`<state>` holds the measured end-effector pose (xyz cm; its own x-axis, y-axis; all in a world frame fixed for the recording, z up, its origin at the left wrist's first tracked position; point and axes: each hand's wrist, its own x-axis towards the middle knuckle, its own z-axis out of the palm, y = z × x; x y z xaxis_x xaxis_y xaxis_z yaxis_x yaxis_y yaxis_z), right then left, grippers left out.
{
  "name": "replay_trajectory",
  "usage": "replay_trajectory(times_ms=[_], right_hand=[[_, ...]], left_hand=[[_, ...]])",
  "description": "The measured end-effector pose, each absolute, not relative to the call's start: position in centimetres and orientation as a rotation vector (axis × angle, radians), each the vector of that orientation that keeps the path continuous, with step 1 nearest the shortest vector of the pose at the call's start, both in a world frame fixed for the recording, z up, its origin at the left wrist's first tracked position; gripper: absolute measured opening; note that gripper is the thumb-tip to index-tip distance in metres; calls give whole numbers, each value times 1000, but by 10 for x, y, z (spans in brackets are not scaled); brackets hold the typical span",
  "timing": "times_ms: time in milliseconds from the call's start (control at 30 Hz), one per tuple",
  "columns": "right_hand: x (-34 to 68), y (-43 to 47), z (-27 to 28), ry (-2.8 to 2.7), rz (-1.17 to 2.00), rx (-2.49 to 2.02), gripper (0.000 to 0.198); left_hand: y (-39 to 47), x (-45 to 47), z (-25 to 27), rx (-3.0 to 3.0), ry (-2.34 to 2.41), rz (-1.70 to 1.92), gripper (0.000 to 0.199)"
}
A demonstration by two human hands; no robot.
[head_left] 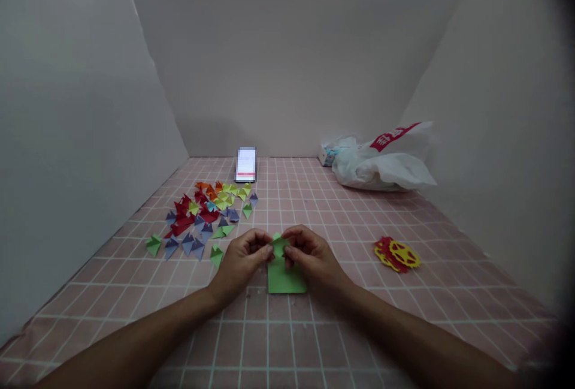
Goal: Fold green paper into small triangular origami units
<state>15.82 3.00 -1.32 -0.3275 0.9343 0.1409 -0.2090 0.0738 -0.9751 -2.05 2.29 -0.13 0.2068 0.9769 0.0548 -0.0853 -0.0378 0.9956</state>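
Between my hands is a small folded piece of green paper point(279, 246), pinched at both sides by the fingertips. My left hand point(245, 257) grips its left edge with thumb and forefinger. On the right edge, my right hand point(309, 256) has the same kind of pinch. Under it on the table lies a flat green paper sheet point(287, 281), partly covered by my fingers. Just left of my left hand rests a folded green paper piece point(216, 255).
Several folded paper pieces in red, orange, yellow, purple and green point(197, 245) spread over the left. A phone point(245, 165) stands behind them. White plastic bag point(381, 167) and a box point(327, 154) sit at the back right; red and yellow cutouts point(398, 255) lie right.
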Motion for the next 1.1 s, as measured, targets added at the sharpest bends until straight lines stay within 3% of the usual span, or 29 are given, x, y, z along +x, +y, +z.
replay_trajectory(times_ms=[267,1100], right_hand=[[159,33,-10,-1361,1651,-730,27],[162,29,-9,-1358,1575,-776,23]], left_hand=[[22,-20,2,1120,990,1132,24],[24,-21,-5,1108,850,1076,24]])
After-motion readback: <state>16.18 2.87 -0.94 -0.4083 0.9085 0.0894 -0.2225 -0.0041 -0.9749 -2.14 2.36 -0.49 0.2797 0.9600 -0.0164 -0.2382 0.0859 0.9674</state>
